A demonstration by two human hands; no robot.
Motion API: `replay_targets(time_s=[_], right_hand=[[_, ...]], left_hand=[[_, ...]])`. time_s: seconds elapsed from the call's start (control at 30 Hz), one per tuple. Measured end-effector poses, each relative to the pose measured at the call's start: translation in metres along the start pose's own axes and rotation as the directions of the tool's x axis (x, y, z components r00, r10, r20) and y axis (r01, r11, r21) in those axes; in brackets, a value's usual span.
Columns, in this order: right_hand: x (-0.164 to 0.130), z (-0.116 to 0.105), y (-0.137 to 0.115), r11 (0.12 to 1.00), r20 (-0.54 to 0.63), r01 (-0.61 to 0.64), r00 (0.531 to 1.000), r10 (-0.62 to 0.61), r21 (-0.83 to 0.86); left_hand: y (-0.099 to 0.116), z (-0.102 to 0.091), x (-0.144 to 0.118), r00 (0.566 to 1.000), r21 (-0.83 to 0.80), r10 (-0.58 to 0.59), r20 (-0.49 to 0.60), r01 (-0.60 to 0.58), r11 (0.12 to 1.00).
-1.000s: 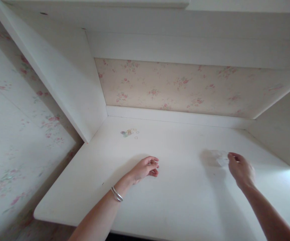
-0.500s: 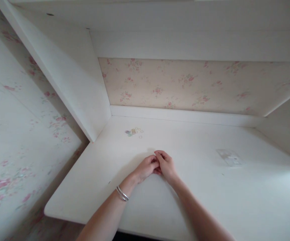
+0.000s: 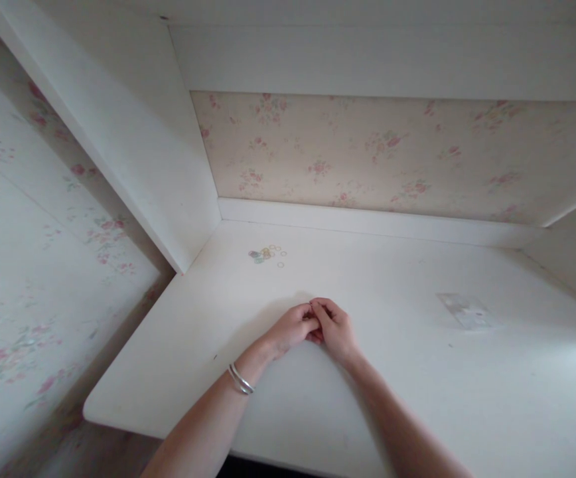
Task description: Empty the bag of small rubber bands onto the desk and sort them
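Rose-patterned wallpaper [image 3: 298, 149] covers the wall beyond the white counter [image 3: 392, 279], and a tall white side panel [image 3: 139, 153] rises at the counter's back left. Over the counter's middle, the left hand [image 3: 292, 330] and the right hand [image 3: 336, 332] meet, right overlapping left. Their fingers [image 3: 324, 304] are curled inward, tips touching; whether they pinch something tiny or merely press together, I cannot tell, since the hands hide it. The handling looks to be under way rather than finished, judging by that close contact. Toward the counter's right end lies a clear plastic packet [image 3: 467, 312], flat and out of both hands, with something small and pale inside (too blurred to name). Two silvery bangles [image 3: 241, 380] circle the left wrist. The thin coloured rings [image 3: 267, 253] lie near the counter's back left, most overlapping in a loose cluster, a few apart; none of these is gathered into a container or touched. A tiny dark mark [image 3: 215, 357] shows on the counter's left part.
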State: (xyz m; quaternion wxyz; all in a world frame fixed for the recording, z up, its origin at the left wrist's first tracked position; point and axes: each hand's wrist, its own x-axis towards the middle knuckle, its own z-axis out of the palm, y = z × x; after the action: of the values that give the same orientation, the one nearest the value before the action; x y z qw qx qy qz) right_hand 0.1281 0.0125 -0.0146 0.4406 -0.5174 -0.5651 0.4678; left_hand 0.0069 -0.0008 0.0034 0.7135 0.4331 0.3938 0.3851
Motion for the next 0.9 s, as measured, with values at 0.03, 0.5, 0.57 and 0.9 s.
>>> replay_targets(time_s=[0.03, 0.5, 0.57, 0.9], right_hand=[[0.0000, -0.0001, 0.0002, 1.000, 0.001, -0.002, 1.000, 0.002, -0.003], [0.0000, -0.0021, 0.0027, 0.999, 0.024, 0.016, 1.000, -0.016, -0.031], [-0.0003, -0.0025, 0.0021, 0.999, 0.029, 0.020, 0.999, -0.020, -0.033], [0.0001, -0.0020, 0.0011, 0.999, 0.033, 0.025, 0.999, -0.024, -0.039]], left_hand=[[0.0010, 0.0004, -0.0005, 1.000, -0.002, -0.002, -0.001, 0.002, 1.000], [0.0028, 0.0012, -0.0002, 1.000, 0.013, -0.011, -0.004, 0.011, 1.000], [0.0033, 0.0015, -0.0002, 1.000, 0.009, -0.014, -0.004, 0.014, 1.000], [0.0018, 0.0013, 0.0004, 1.000, 0.034, -0.014, -0.009, 0.015, 0.999]])
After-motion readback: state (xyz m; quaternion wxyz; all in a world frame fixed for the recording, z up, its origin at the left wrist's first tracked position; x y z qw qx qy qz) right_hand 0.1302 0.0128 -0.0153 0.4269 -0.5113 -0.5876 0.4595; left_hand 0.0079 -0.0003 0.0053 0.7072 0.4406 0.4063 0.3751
